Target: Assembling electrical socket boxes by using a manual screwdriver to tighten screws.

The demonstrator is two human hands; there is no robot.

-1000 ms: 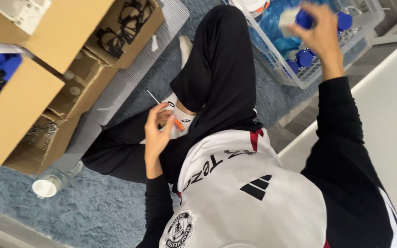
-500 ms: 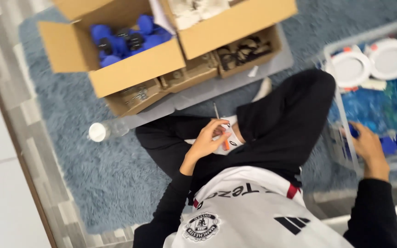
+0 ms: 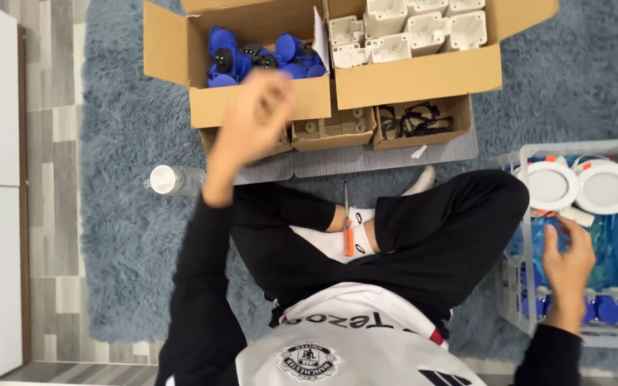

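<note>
1. The left hand (image 3: 252, 121) is raised at about 11 o'clock from the person's lap, blurred, over the near edge of the cardboard box of blue parts (image 3: 252, 61). I cannot tell whether its fingers are spread or curled, or whether they hold anything.
2. The right hand (image 3: 566, 268) rests at 3 o'clock inside the white wire basket (image 3: 531, 236), fingers loosely spread on the blue plastic bags (image 3: 606, 243) there. It pinches nothing that I can make out.
3. In the basket, two round white lamp housings (image 3: 581, 186) lie at 12 o'clock from the right hand, just beside it, and a row of blue caps (image 3: 616, 309) sits at its 5 o'clock.
4. An orange-handled screwdriver (image 3: 348, 227) lies untouched across the crossed legs, on a white sock, blade towards 12 o'clock.
5. The blue parts look like small, stiff moulded plastic: probably light and not fragile, easily pinched round the rim. The lamp housings seem light too, with smooth faces; the rim would be the safer hold.
6. Beyond the blue parts, at 1 o'clock, a second box holds white plastic housings (image 3: 409, 28); smaller trays below it carry black clips (image 3: 413, 120).
7. A clear bottle with a white cap (image 3: 173, 179) lies on the blue rug (image 3: 123, 257) at 9 o'clock from the left forearm.
</note>
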